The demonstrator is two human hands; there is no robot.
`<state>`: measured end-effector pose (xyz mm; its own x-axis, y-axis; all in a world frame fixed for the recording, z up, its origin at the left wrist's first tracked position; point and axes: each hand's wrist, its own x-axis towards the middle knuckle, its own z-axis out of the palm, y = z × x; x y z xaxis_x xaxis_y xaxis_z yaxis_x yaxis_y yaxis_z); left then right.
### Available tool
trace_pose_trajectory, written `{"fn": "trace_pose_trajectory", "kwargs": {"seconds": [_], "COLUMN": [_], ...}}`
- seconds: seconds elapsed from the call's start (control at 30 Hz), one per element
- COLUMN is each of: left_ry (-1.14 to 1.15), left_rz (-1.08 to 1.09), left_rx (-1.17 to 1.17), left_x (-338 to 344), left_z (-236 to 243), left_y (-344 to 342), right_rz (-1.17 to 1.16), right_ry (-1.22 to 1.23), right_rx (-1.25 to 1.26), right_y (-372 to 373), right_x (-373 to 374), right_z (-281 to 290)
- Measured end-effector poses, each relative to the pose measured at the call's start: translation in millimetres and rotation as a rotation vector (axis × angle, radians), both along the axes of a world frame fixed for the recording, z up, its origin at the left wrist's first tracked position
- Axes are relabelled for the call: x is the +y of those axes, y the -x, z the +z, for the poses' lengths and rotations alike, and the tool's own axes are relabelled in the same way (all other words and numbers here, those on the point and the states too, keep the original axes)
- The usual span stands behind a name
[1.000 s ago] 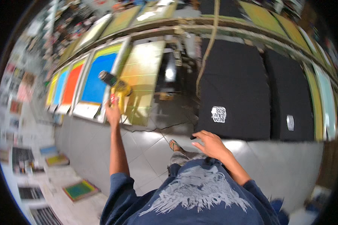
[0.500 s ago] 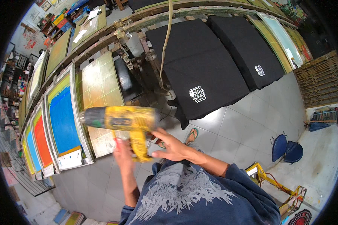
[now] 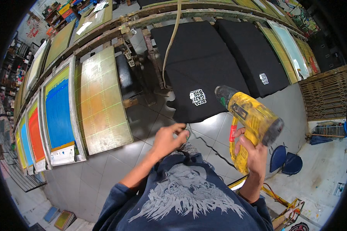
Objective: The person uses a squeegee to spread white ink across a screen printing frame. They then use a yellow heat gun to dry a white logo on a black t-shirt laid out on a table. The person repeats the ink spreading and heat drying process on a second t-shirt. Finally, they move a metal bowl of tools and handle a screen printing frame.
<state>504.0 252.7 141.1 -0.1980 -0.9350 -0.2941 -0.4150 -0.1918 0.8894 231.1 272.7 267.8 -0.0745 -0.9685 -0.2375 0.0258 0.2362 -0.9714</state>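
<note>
A yellow heat gun (image 3: 250, 115) with a dark nozzle and a black cord is in my right hand (image 3: 250, 152), its nozzle pointing toward the nearer black shirt. My left hand (image 3: 167, 136) is empty, thumb and fingers apart and loosely bent, in the air below that shirt's front edge. The nearer black shirt (image 3: 196, 57) lies spread on a board with a small white print (image 3: 197, 97). A second black shirt (image 3: 246, 54) lies to its right, also with a small white print (image 3: 263, 79).
Framed screens with blue (image 3: 58, 115), red and yellow ink line the rack at left, beside a bare board (image 3: 98, 104). A wooden rail (image 3: 142, 19) runs behind. A cable (image 3: 176, 27) hangs between. Tiled floor (image 3: 119, 169), a blue folded chair (image 3: 277, 158) and a lattice gate (image 3: 324, 90) also show.
The heat gun has passed from my left hand to my right and moved rightward, toward the shirts. My left hand has let go. The view has turned toward the shirts.
</note>
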Motion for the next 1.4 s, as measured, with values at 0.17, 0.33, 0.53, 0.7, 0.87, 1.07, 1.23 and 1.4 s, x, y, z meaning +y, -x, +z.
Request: {"fn": "trace_pose_trajectory", "kwargs": {"seconds": [0.17,0.33,0.53,0.7,0.87,1.07,1.23,1.4], "left_ry": [0.527,0.572,0.624,0.638,0.575,0.601,0.599,0.608], "left_rz": [0.306,0.357,0.426,0.324,0.230,0.197,0.221,0.204], "left_rx": [-0.203,-0.207,-0.223,-0.217,-0.158,-0.146,-0.085,-0.108], "left_x": [-49,-83,-109,-125,-129,-128,-126,-130], "left_z": [-54,-96,-131,-134,-144,-149,-153,-149], "left_y": [7,27,45,40,44,43,42,36], "right_rz": [0.233,0.237,0.228,0.115,0.145,0.078,0.066,0.021], "right_ry": [-0.121,-0.246,-0.319,-0.309,-0.349,-0.382,-0.403,-0.370], "right_rx": [0.077,0.090,0.119,0.177,0.193,0.223,0.226,0.266], "right_y": [13,0,-19,-35,-53,-60,-66,-64], "right_x": [-27,-50,-67,-72,-80,-89,-88,-91], "right_z": [-32,-50,-50,-47,-36,-35,-31,-36]}}
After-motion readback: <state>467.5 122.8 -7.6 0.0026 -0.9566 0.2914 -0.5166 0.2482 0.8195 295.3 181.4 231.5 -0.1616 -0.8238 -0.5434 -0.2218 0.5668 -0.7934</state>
